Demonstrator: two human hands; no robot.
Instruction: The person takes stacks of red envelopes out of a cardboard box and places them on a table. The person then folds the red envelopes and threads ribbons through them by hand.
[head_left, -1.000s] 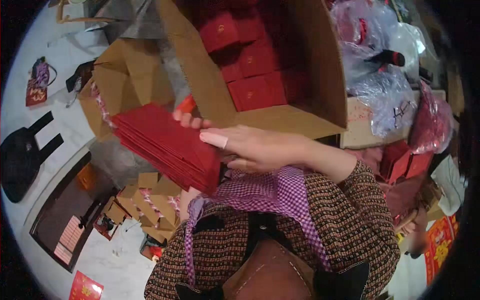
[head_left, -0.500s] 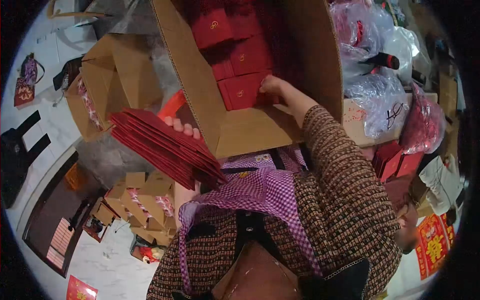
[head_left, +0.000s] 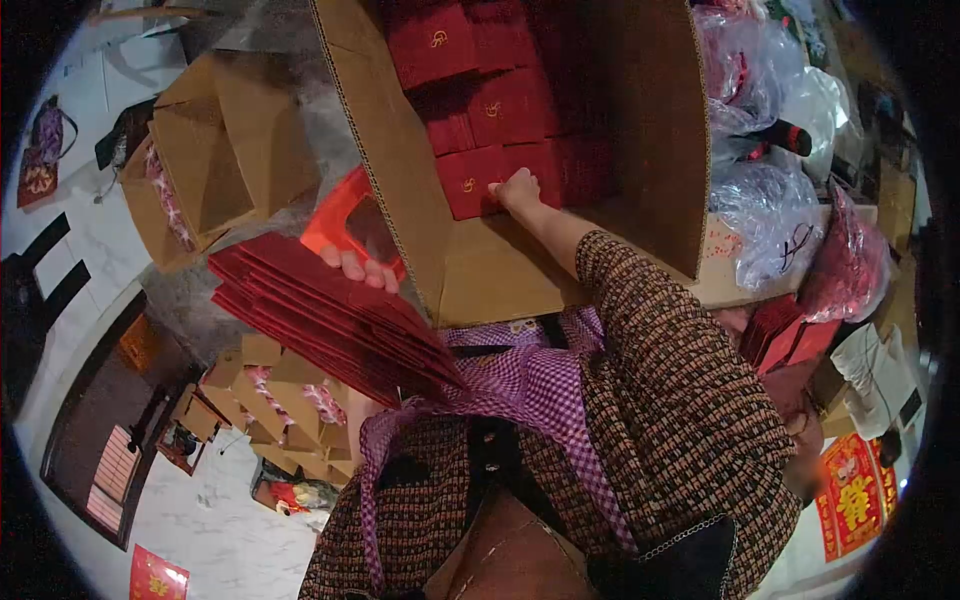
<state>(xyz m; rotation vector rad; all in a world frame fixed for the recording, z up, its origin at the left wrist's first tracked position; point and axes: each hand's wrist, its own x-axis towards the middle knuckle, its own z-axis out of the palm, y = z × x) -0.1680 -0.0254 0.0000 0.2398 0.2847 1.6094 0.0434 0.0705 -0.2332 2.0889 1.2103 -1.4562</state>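
Fanned, tilted stack of red packets [head_left: 330, 318]

At twelve o'clock, the cardboard box [head_left: 485, 282] is being cut off by the upper edge, and its depth is being obscured by shadow. Toward ten o'clock, the left hand's [head_left: 362, 270] palm is being hidden by the red stack [head_left: 325, 315]. Near eight o'clock, the red poster [head_left: 158, 578] is being cut by the lower edge.

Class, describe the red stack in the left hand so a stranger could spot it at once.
Find the big open cardboard box at top centre. Beside its lower left corner, the left hand holds the red stack. Unlike the red packs inside the box, it is outside, with splayed layers.
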